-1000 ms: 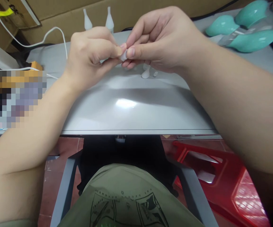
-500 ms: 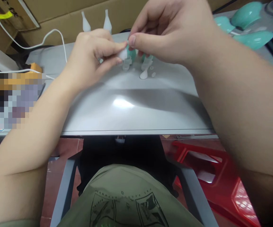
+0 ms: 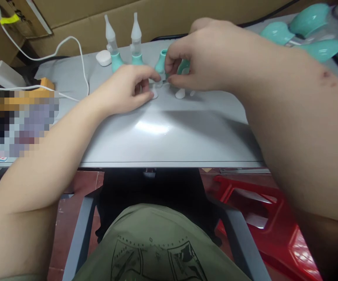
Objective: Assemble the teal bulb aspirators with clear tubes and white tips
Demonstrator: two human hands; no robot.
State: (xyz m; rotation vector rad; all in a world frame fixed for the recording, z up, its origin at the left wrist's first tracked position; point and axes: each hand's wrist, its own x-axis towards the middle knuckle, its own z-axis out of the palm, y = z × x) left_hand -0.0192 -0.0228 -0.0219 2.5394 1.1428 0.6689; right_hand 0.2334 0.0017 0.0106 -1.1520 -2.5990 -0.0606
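My left hand (image 3: 141, 84) rests low over the table with its thumb and index finger apart. A white piece (image 3: 154, 93) lies between them, and a clear plastic part (image 3: 159, 80) is at its index fingertip. Just right of that part hovers my right hand (image 3: 183, 64), its fingers curved and a gap showing between thumb and index. Behind the hands stands a teal bulb (image 3: 161, 58) with an open top; another teal bulb (image 3: 184, 65) is partly covered by my right hand. In front lies a white teardrop-shaped tip (image 3: 180, 93).
Two upright teal-based devices, a left one (image 3: 110, 37) and a right one (image 3: 136, 37), have clear necks and white tips. Beside them is a white oval piece (image 3: 103, 58). Several teal bulbs (image 3: 309, 19) lie back right. A white cable (image 3: 79, 48) and adapter (image 3: 6, 75) are left.
Both hands have come apart from the piece they held together above the table. My left hand has moved down towards the table, uncovering the two upright devices. The open teal bulb now stands free.
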